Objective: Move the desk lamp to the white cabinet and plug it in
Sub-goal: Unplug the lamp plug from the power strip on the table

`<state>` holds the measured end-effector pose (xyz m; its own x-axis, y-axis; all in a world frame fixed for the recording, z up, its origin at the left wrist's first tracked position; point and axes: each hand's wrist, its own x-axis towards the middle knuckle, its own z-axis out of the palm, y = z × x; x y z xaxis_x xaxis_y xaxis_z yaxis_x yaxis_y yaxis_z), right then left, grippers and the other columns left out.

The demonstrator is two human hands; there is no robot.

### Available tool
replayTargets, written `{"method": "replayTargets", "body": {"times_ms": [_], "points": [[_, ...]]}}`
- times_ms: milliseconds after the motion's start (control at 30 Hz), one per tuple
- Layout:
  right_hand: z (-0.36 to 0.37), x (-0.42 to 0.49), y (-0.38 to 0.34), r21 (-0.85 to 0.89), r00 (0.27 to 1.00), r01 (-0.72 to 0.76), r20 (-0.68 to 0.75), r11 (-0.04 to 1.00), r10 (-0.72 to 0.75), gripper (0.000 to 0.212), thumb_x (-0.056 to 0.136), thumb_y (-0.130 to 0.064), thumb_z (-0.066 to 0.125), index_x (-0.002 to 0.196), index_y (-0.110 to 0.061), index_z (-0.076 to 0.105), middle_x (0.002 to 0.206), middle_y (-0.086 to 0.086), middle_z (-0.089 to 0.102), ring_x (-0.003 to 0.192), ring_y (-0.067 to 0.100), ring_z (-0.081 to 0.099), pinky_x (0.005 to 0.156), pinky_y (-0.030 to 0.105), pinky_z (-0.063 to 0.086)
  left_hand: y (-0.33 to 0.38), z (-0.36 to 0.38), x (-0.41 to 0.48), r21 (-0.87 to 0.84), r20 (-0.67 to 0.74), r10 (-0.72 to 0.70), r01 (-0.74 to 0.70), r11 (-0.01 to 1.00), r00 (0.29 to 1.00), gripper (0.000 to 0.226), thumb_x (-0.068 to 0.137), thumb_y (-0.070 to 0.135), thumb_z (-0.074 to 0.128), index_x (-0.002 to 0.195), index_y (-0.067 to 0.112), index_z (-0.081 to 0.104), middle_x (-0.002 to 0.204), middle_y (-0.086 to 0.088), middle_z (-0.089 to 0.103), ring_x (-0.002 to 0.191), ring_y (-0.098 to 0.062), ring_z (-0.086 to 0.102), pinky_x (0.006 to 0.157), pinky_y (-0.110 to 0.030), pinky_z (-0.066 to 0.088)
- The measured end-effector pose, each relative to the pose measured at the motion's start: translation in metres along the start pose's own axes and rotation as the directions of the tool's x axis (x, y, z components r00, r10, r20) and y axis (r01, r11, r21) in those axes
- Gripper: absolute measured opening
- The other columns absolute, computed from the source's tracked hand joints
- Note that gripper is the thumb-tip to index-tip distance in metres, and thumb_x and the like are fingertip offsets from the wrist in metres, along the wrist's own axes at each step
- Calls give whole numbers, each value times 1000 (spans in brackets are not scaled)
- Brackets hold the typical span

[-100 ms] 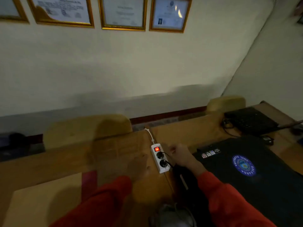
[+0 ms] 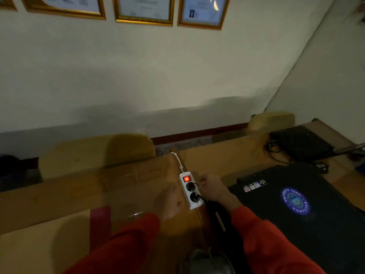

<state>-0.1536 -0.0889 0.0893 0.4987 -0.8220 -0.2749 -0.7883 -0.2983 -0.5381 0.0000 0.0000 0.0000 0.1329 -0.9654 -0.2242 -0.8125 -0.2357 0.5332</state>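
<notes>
A white power strip (image 2: 183,194) with a lit red switch lies on the wooden desk (image 2: 122,186), with two black plugs in its sockets. My left hand (image 2: 167,200) rests open on the desk just left of the strip. My right hand (image 2: 212,187) is just right of it, fingers curled beside the thin black cord (image 2: 195,184) of the upper plug; blur hides whether it grips the cord. A dark upright object (image 2: 217,220) stands between my forearms, and a grey rounded object (image 2: 205,261) sits at the bottom edge. I cannot tell whether either is the lamp. No white cabinet is visible.
A closed black laptop (image 2: 316,224) with a blue round emblem lies at right. A black keyboard (image 2: 300,144) and cables are at far right. Two yellowish chair backs (image 2: 94,153) stand behind the desk, and framed certificates (image 2: 144,8) hang on the wall.
My right hand has edged slightly left toward the power strip. My left hand stays in about the same place.
</notes>
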Motion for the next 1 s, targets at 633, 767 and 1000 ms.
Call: {"method": "replayTargets", "body": {"times_ms": [633,767,1000], "points": [[46,68,11,-216,991,-79,91,973,101,22,88,-13,58,98,6,62,104,23,67,97,32,63,72,31,45,-6,50,40,9,-83,33,-33,999,996,70,91,48,44,149,21,16,161,2,10,144,-21,23,115,-39,20],[38,70,7,-225,980,-90,154,970,127,24,89,-15,57,108,-1,61,110,19,66,100,28,62,78,30,45,-1,45,40,46,-71,10,-7,999,997,69,92,49,42,149,20,16,161,0,10,142,-26,28,116,-41,20],[9,52,10,23,993,-106,50,994,105,6,86,-14,59,92,-17,60,97,8,69,69,4,58,56,13,42,8,26,36,43,12,4,-4,999,1000,66,91,40,47,147,15,21,160,-6,16,140,-30,30,117,-44,18]]}}
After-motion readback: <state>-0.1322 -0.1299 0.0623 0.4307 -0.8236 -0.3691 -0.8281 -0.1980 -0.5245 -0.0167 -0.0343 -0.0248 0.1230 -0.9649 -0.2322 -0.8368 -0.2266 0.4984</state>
